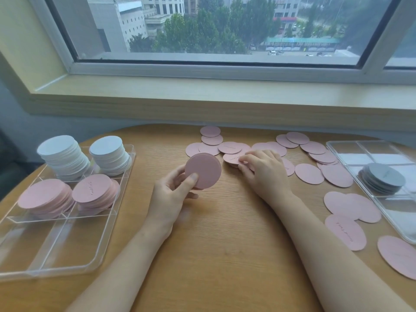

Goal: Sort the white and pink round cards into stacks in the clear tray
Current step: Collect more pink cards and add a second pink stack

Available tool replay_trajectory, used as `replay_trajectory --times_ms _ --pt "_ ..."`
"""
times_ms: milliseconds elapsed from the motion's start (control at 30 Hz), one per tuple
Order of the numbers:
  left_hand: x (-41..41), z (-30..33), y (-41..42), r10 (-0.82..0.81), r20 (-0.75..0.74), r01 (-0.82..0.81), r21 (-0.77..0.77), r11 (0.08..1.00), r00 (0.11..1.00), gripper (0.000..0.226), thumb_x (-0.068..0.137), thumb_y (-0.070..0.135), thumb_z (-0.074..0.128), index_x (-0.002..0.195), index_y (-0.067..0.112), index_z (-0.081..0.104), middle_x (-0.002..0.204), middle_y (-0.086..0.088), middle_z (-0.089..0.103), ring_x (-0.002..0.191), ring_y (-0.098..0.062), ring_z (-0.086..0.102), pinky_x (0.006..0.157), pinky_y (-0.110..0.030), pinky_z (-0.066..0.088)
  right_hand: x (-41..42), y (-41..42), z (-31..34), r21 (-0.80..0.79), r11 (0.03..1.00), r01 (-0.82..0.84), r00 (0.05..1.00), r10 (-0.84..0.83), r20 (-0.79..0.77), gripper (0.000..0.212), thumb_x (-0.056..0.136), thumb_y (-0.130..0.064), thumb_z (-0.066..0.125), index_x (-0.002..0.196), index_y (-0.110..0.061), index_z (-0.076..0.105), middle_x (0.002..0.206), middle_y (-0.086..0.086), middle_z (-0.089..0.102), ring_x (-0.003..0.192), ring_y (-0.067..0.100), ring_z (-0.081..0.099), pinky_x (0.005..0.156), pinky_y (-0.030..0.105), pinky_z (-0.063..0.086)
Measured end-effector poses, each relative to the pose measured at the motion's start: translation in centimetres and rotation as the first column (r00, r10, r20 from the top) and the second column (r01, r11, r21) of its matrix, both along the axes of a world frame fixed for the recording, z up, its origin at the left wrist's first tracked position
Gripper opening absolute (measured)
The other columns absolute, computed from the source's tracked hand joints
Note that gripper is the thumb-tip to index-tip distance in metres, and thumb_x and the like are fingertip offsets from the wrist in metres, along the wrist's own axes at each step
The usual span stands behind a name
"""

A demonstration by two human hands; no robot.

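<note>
My left hand point(173, 194) grips a small stack of pink round cards point(203, 170) above the table's middle, thumb on its face. My right hand point(263, 171) pinches the edge of a loose pink card point(231, 159) lying on the table. Several more loose pink cards point(313, 152) are scattered along the far and right side. On the left stands the clear tray point(67, 239); its far compartments hold two white stacks point(62, 154) point(110, 155) and its middle ones two pink stacks point(46, 197) point(95, 191). Its near compartments hold nothing.
A second clear tray point(351, 147) at the right edge holds a short stack of grey-white cards point(383, 181). More pink cards point(346, 230) lie at the near right. A window sill point(202, 93) runs behind the round wooden table point(225, 244).
</note>
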State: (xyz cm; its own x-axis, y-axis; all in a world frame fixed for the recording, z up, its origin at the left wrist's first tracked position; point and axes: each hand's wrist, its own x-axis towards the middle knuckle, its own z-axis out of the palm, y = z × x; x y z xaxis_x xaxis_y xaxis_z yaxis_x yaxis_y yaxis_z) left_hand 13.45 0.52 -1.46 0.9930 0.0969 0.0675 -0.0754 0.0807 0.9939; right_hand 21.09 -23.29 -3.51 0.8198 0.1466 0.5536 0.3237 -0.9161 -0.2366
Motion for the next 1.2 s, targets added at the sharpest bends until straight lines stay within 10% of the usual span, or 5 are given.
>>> replay_trajectory --times_ms 367,667,867,1000,1200 --pt "0.0 -0.1 -0.2 -0.069 0.011 0.069 -0.023 0.997 0.998 0.042 0.086 0.023 0.071 0.127 0.015 0.068 0.109 -0.006 0.078 0.102 -0.018 0.073 0.084 -0.028 0.059 -3.3 0.9 2.3 0.799 0.6 -0.053 0.953 0.268 -0.138 0.013 0.096 -0.013 0.065 0.104 -0.015 0.074 0.07 -0.005 0.068 0.066 0.009 0.063 0.07 0.021 0.048" --pt "0.1 -0.2 -0.3 -0.083 0.013 0.083 -0.006 0.997 0.996 0.036 0.094 0.009 0.067 0.131 0.011 0.066 0.114 -0.002 0.077 0.106 -0.016 0.072 0.081 -0.028 0.06 -4.4 2.7 2.9 0.898 0.396 -0.191 0.776 0.621 -0.109 0.018 0.095 -0.004 0.064 0.111 -0.002 0.072 0.088 0.01 0.076 0.083 0.017 0.071 0.081 0.021 0.05" --pt "-0.1 -0.1 -0.2 -0.081 0.016 0.081 0.01 0.997 0.997 0.045 0.085 0.025 0.072 0.129 0.016 0.069 0.113 0.0 0.077 0.101 -0.014 0.072 0.085 -0.031 0.06 -4.0 2.2 2.9 0.76 0.6 -0.252 0.772 0.598 -0.216 0.021 0.1 -0.014 0.059 0.112 -0.021 0.075 0.106 -0.01 0.075 0.105 0.001 0.066 0.094 0.018 0.047" --pt "0.1 -0.2 -0.1 -0.036 0.011 0.036 -0.002 0.999 0.999 0.047 0.083 0.027 0.074 0.129 0.018 0.069 0.108 -0.003 0.077 0.096 -0.013 0.073 0.084 -0.032 0.06 -2.0 0.5 1.4 0.17 0.971 -0.166 0.975 0.187 -0.119 0.03 0.095 -0.03 0.06 0.124 -0.026 0.068 0.126 -0.01 0.064 0.116 0.017 0.056 0.101 0.036 0.036" --pt "0.0 -0.3 -0.2 -0.04 0.006 0.04 -0.011 0.999 0.999 0.048 0.08 0.027 0.076 0.127 0.019 0.069 0.107 -0.002 0.077 0.097 -0.015 0.072 0.084 -0.032 0.061 -1.0 0.4 0.6 -0.055 0.998 -0.003 0.96 -0.013 -0.278 0.054 0.093 -0.044 0.062 0.142 -0.024 0.053 0.149 -0.006 0.05 0.141 0.017 0.037 0.12 0.042 0.015"
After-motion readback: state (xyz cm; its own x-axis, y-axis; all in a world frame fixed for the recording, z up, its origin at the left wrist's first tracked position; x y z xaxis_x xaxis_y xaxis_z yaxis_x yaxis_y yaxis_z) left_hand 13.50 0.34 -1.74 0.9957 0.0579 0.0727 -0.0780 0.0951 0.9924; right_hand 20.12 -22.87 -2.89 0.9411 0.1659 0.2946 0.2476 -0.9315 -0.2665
